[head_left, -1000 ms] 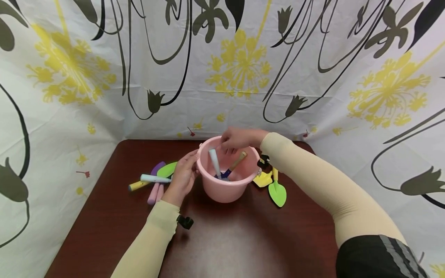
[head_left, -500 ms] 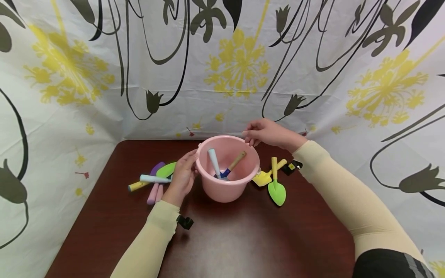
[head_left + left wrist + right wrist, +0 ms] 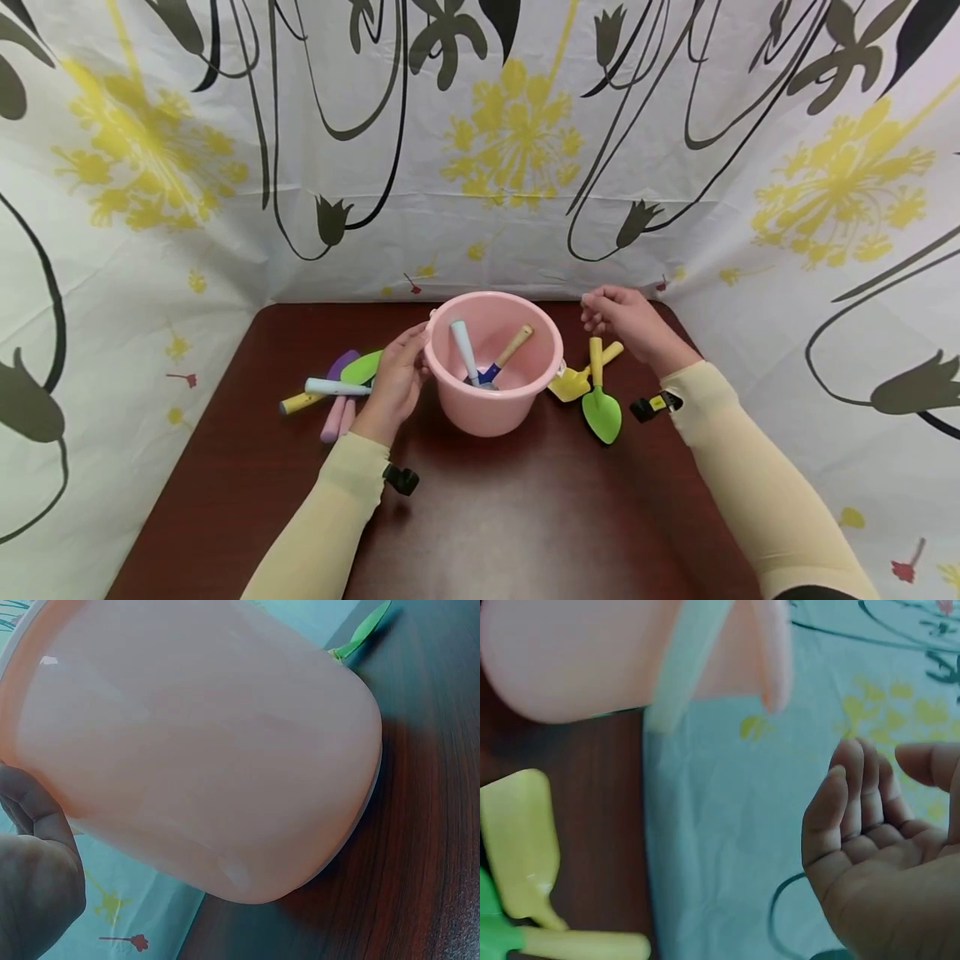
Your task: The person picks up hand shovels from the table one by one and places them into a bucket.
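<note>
A pink bucket (image 3: 487,412) stands on the table, and my left hand (image 3: 399,375) holds it at the left side of its rim. Inside lean a tool with a light blue handle (image 3: 462,346) and one with a wooden handle (image 3: 516,343); their heads are mostly hidden. In the left wrist view the bucket's wall (image 3: 202,750) fills the picture, with bent fingers (image 3: 34,799) at its edge. Right of the bucket, my right hand (image 3: 626,321) hovers over the toy shovels, fingers loosely curled. Nothing shows in its palm in the right wrist view (image 3: 885,855).
A green shovel (image 3: 602,415) crosses a yellow shovel (image 3: 570,385) to the bucket's right. On the left lies a pile of toy tools, including a light blue handle (image 3: 333,387), pink handles (image 3: 332,421) and a green blade (image 3: 362,367). A patterned curtain (image 3: 480,167) hangs behind the table.
My right hand has come out from over the bucket and moved right, lowering above the shovels. The left hand and bucket have stayed in place.
</note>
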Motion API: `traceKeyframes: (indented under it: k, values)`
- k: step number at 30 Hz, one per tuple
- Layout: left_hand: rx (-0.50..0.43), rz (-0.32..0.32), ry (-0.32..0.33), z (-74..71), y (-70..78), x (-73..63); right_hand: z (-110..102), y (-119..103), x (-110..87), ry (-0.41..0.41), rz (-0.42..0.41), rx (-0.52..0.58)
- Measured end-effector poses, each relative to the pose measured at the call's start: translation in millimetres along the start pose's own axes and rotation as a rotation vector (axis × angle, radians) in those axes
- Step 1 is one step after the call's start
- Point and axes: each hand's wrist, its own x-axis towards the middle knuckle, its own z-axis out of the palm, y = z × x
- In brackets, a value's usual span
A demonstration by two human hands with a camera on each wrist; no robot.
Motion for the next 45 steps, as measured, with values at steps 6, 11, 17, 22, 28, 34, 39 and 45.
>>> traceKeyframes:
  k: [6,11,17,22,28,34,39,45]
  values:
    - [-0.016,0.011,-0.014,1.3,-1.0,-1.5,-7.6,43.0,-8.8,0.099,0.076,-0.033]
    - [-0.033,0.017,-0.015,1.1,-1.9,0.1,-5.5,70.2,-15.1,0.152,0.118,-0.129]
    - [-0.04,0.012,-0.012,1.0,-2.5,2.2,-1.5,91.4,-20.6,0.222,0.133,-0.215]
    - [-0.034,-0.001,0.001,0.7,-2.3,2.2,-1.2,104.8,-20.2,0.239,0.129,-0.278]
    - [-0.035,-0.003,-0.003,1.0,-2.1,2.8,-0.4,116.6,-17.1,0.258,0.152,-0.337]
    - [-0.039,-0.004,-0.004,0.7,-1.9,2.7,3.0,122.4,-12.8,0.289,0.151,-0.378]
    - [-0.047,0.003,-0.005,0.5,-2.2,1.9,8.0,126.1,-7.1,0.342,0.146,-0.466]
    - [-0.044,0.002,-0.011,0.3,-2.9,1.8,11.5,127.7,-0.3,0.381,0.165,-0.581]
